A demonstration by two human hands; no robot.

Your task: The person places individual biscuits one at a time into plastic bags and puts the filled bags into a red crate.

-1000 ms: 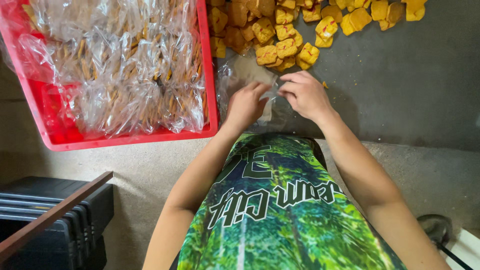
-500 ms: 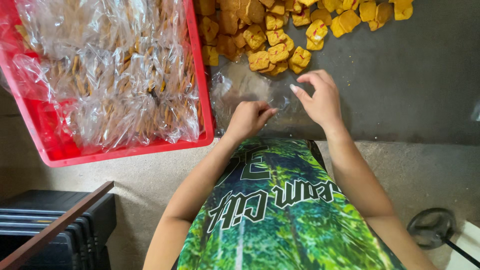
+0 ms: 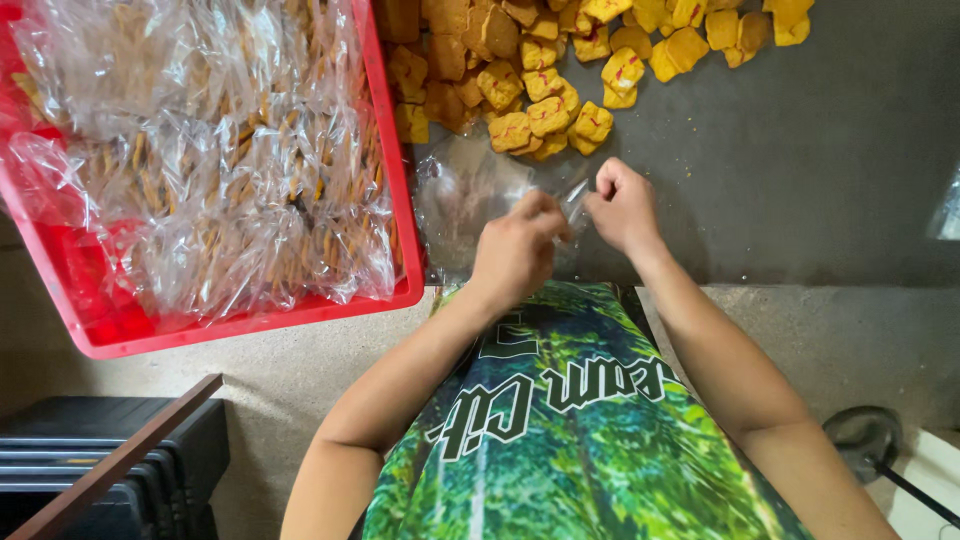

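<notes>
Left hand [image 3: 515, 250] and right hand [image 3: 622, 205] both pinched shut on a clear plastic bag [image 3: 470, 195] at bench [image 3: 820, 170] centre; yellow biscuits [image 3: 545, 100] at twelve o'clock, red crate [image 3: 240, 325] at nine.

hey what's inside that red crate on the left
The red crate holds clear plastic bags packed with brownish snack pieces. The bags cover the crate's floor almost entirely, so anything beneath them is hidden.
</notes>
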